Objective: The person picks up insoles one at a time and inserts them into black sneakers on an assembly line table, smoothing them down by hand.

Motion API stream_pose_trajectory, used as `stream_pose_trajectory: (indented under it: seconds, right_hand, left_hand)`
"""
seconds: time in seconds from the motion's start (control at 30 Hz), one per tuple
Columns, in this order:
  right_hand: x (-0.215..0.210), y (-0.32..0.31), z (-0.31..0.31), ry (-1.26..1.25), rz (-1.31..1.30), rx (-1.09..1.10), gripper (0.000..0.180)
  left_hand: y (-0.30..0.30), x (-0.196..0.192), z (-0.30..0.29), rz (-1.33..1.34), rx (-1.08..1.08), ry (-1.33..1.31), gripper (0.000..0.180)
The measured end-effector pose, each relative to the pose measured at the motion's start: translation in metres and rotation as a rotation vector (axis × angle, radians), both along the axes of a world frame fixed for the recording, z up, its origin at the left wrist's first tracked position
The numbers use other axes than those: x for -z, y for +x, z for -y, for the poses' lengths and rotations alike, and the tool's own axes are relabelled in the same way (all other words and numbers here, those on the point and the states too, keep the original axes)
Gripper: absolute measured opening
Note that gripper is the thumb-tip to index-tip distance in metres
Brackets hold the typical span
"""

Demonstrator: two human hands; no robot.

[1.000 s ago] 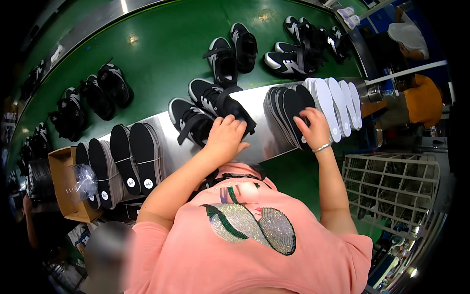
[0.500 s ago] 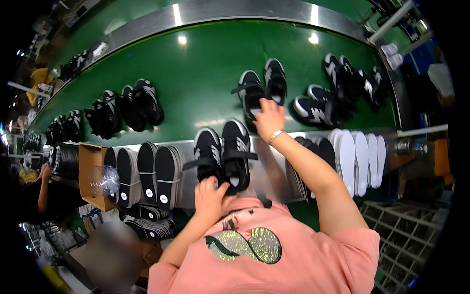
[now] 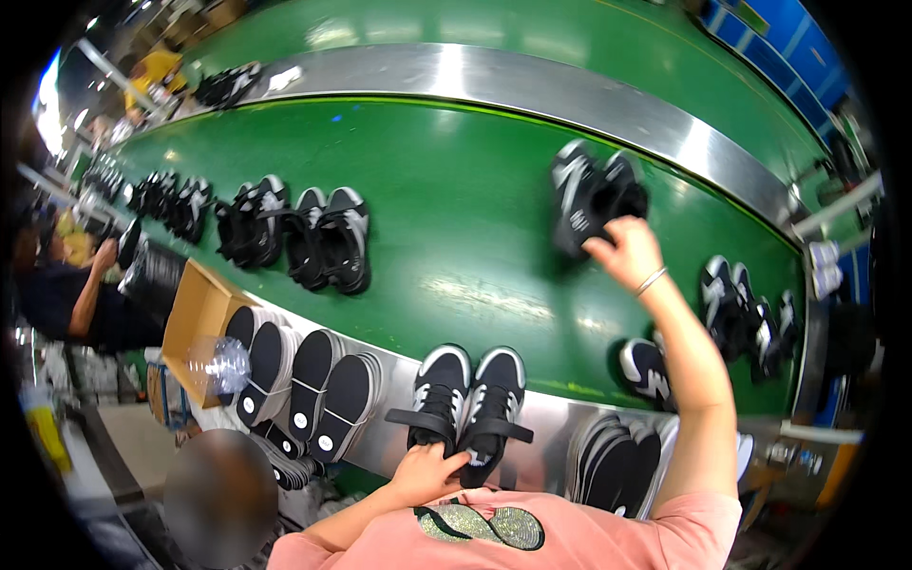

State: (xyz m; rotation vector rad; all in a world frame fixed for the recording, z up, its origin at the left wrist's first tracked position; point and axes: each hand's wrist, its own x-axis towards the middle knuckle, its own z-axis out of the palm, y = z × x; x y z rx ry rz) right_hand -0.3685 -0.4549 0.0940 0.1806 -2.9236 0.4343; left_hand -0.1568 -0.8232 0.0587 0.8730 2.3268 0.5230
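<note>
Shoes (image 3: 597, 198) now sit far out on the green belt (image 3: 456, 218); my right hand (image 3: 627, 252) grips them there after reaching out. My left hand (image 3: 427, 473) grips another pair (image 3: 470, 404) near me.

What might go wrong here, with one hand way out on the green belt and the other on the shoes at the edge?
The right hand grips a black pair at full stretch, so one shoe may slip free onto the belt. The left hand only rests on the heels of the near pair on the steel edge; a nudge might tip them off. Leaning so far may strain the person's arm.
</note>
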Motion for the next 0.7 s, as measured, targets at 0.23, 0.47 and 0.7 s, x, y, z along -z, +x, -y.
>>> stream_pose_trajectory:
  seconds: [0.23, 0.47, 0.7]
  right_hand:
    - [0.067, -0.197, -0.165, 0.243, -0.315, 0.233, 0.042]
    - [0.161, -0.278, -0.238, 0.353, -0.46, 0.212, 0.064]
    - [0.106, -0.179, -0.195, 0.272, -0.444, -0.088, 0.042]
  left_hand:
    - [0.004, 0.014, 0.004, -0.007, 0.016, -0.004, 0.037]
    - [0.02, 0.045, -0.01, -0.252, -0.206, 0.336, 0.028]
    - [0.009, 0.028, -0.003, -0.127, -0.129, 0.162, 0.05]
